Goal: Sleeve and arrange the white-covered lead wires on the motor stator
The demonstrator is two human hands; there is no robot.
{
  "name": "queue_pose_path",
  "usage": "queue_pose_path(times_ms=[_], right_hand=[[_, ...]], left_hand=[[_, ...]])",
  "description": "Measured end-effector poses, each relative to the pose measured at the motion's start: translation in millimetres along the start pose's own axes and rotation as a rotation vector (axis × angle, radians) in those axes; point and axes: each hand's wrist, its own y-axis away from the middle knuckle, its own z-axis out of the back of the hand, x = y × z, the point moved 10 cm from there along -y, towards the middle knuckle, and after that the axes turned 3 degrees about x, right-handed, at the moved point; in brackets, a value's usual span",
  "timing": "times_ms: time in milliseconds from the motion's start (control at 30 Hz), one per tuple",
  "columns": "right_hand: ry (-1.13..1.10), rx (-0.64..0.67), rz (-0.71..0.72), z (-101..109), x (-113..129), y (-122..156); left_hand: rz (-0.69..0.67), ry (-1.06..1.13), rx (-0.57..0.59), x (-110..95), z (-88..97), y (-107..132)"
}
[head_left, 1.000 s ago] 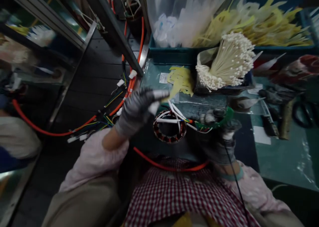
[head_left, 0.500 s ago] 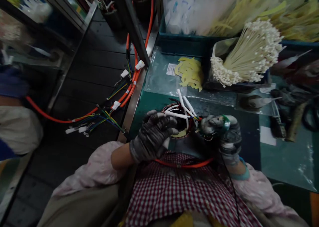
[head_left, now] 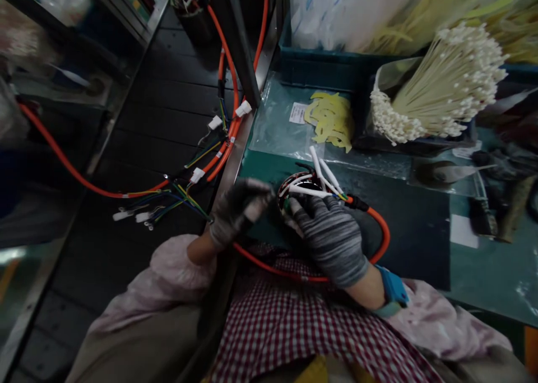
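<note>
Head view, item one: round copper-wound motor stator (head_left: 296,188) at the near edge of the green bench mat (head_left: 424,226). My gloved right hand (head_left: 330,234) lies closed over it; my gloved left hand (head_left: 237,209) pinches its rim. I judge it heavy and rigid, best held by the iron ring, sparing the white-sleeved leads (head_left: 321,175) and orange cable (head_left: 378,231).
</note>
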Motion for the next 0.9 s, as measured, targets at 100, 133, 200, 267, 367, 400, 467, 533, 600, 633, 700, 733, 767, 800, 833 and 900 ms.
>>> queue_pose_path(times_ms=[100,133,200,267,367,400,467,533,600,633,700,733,767,800,833,900], right_hand=[[-0.039,0.015,0.000,-3,-2,1],[-0.060,0.006,-0.006,-2,-3,3],[-0.100,-0.029,-0.023,3,-5,10],[-0.143,-0.074,-0.023,8,-4,22],[-0.241,-0.146,0.047,18,5,40],[-0.277,-0.165,0.071,21,7,44],[-0.327,-0.189,0.091,24,10,50],[-0.328,-0.178,0.057,22,8,50],[-0.312,-0.143,0.014,17,7,49],[-0.313,-0.125,-0.006,14,6,48],[-0.356,-0.112,-0.018,14,3,50],[-0.392,-0.123,-0.007,17,2,52],[-0.436,-0.145,-0.003,21,-2,55],[-0.483,-0.178,-0.011,25,-7,59],[-0.527,-0.212,-0.035,30,-15,64],[-0.589,-0.312,-0.146,37,-35,78]], left_hand=[[0.088,0.111,0.112,26,-11.4,-34],[0.071,0.158,0.260,28,-28.7,-42],[0.022,0.262,0.495,25,-58.0,-45],[-0.032,0.350,0.576,16,-71.4,-37],[-0.109,0.336,0.497,-1,-68.7,-15],[-0.115,0.302,0.465,-5,-66.6,-7],[-0.087,0.240,0.428,-10,-65.2,6],[-0.043,0.224,0.399,-14,-65.6,13],[-0.002,0.238,0.360,-17,-66.5,16],[0.018,0.241,0.327,-17,-66.0,17],[0.039,0.237,0.262,-19,-64.6,17],[0.031,0.236,0.236,-21,-64.0,17],[0.017,0.236,0.219,-24,-64.0,18],[0.003,0.235,0.213,-27,-64.6,18],[-0.009,0.231,0.210,-30,-65.4,18],[-0.031,0.186,0.216,-37,-67.6,16]])
